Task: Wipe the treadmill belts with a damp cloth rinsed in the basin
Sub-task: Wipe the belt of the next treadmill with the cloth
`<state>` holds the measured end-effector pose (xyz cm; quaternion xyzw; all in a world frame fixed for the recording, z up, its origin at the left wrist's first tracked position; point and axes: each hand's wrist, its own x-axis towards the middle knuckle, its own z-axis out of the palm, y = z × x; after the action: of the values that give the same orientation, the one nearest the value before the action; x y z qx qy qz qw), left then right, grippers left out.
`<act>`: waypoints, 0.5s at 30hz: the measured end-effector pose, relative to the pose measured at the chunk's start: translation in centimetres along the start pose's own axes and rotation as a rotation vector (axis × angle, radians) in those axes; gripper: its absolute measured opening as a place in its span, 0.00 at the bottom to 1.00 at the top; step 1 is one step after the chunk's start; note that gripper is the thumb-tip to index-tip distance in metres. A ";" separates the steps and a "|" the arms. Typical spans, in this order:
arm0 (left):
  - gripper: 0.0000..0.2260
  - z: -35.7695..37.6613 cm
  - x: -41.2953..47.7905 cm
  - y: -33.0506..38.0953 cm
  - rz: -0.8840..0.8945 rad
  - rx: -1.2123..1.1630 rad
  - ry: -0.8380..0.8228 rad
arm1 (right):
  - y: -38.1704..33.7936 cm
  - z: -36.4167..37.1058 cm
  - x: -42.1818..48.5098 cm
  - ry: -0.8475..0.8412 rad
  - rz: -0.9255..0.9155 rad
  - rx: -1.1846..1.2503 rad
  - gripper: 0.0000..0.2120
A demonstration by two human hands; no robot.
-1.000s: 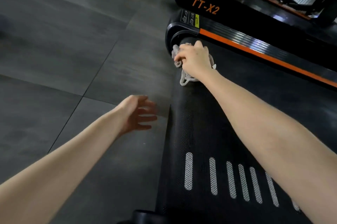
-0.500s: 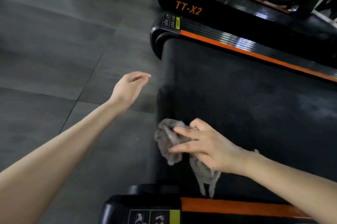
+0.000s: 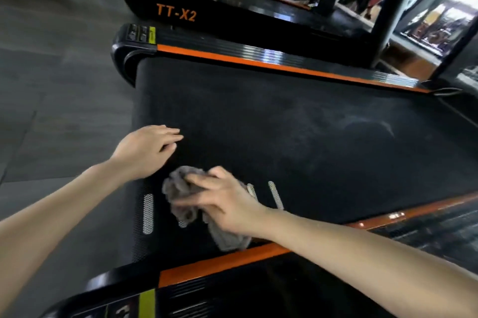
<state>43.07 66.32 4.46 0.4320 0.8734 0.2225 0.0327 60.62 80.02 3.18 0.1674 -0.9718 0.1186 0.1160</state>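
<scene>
Right hand (image 3: 222, 203) is gripping the bunched grey cloth (image 3: 178, 188), pressing it onto the treadmill belt (image 3: 284, 136) by the near side rail (image 3: 219, 263), likely for scrubbing pressure, while left hand (image 3: 147, 148) is hanging empty, loose-fingered, probably balancing.

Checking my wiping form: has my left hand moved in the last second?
Yes. The left hand was over the floor beside the treadmill belt; it has moved right and is now over the belt's left edge.
</scene>
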 end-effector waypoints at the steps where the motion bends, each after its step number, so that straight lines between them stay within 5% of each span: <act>1: 0.16 0.1 0.2 0.1 0.012 0.015 0.043 | -0.3 -0.1 0.9 -0.039 -0.025 0.034 0.18; 7: 0.19 2.2 1.4 2.8 0.041 0.161 -0.054 | 7.9 -6.0 -7.8 -0.077 0.170 -0.096 0.19; 12: 0.23 3.6 1.5 4.5 -0.030 0.253 -0.042 | 20.6 -11.8 -21.7 0.105 0.819 -0.290 0.29; 15: 0.31 3.9 1.5 4.7 -0.039 0.321 -0.034 | 22.1 -10.9 -19.5 0.270 1.129 -0.301 0.27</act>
<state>46.59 71.37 3.15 0.4182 0.9053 0.0720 -0.0178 72.73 109.05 4.01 -0.4096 -0.8933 0.0433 0.1799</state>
